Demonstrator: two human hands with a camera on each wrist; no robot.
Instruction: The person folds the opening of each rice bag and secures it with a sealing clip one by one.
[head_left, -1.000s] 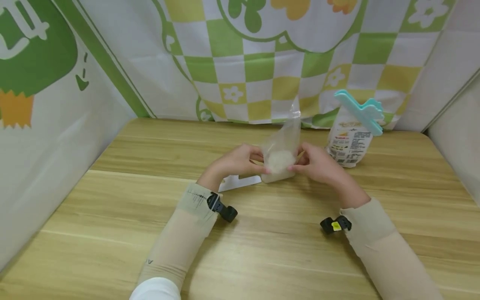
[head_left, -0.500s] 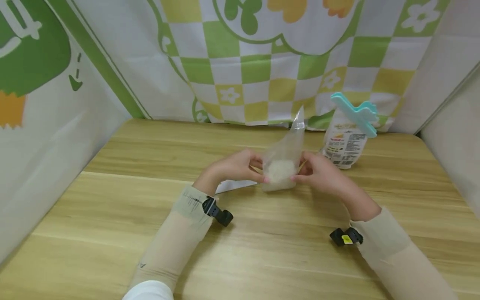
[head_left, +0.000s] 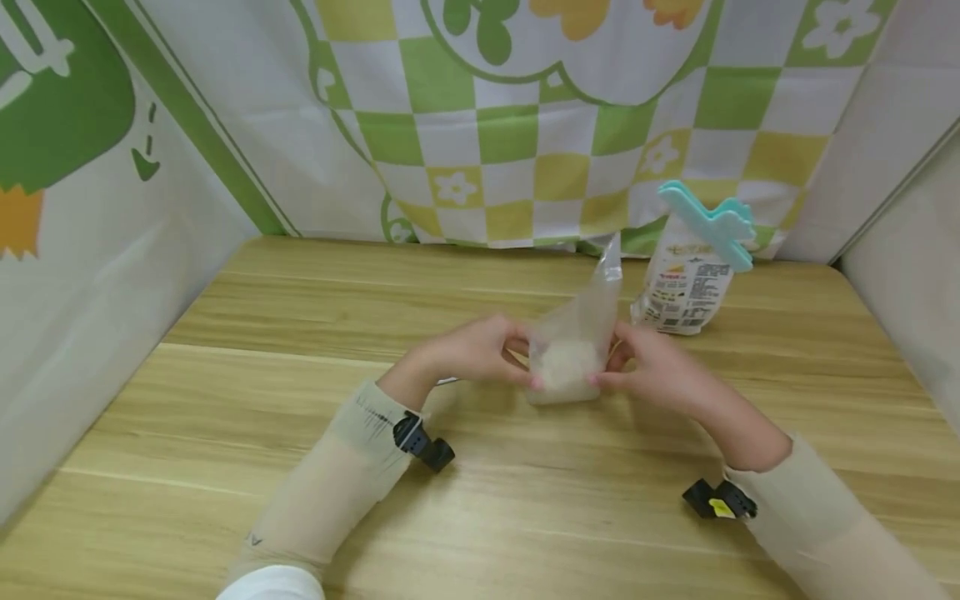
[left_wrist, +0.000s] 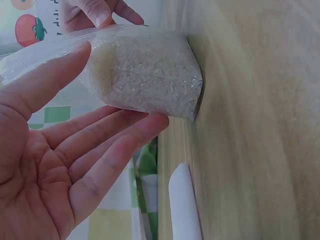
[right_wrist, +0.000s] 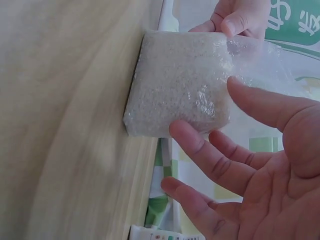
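Between my two hands a clear plastic bag of white rice (head_left: 568, 368) stands upright on the wooden table, its unfilled top rising to a point that leans right. My left hand (head_left: 480, 350) holds its left side, thumb in front and fingers behind. On the opposite side, my right hand (head_left: 663, 371) holds it in the same way. In the left wrist view the grains fill the lower part of the bag (left_wrist: 150, 70), with loose film above. The right wrist view shows my right thumb and index finger at the side of the bag (right_wrist: 177, 82).
A printed white pack (head_left: 686, 287) stands at the back right, its top closed by a turquoise clip (head_left: 708, 223). A flat white strip (left_wrist: 183, 200) lies on the table (head_left: 525, 517), mostly hidden behind my left hand in the head view. A checked cloth (head_left: 510, 133) hangs behind.
Both hands have drawn the bag of rice toward me and slightly right across the table. The white strip has become mostly covered by my left hand.
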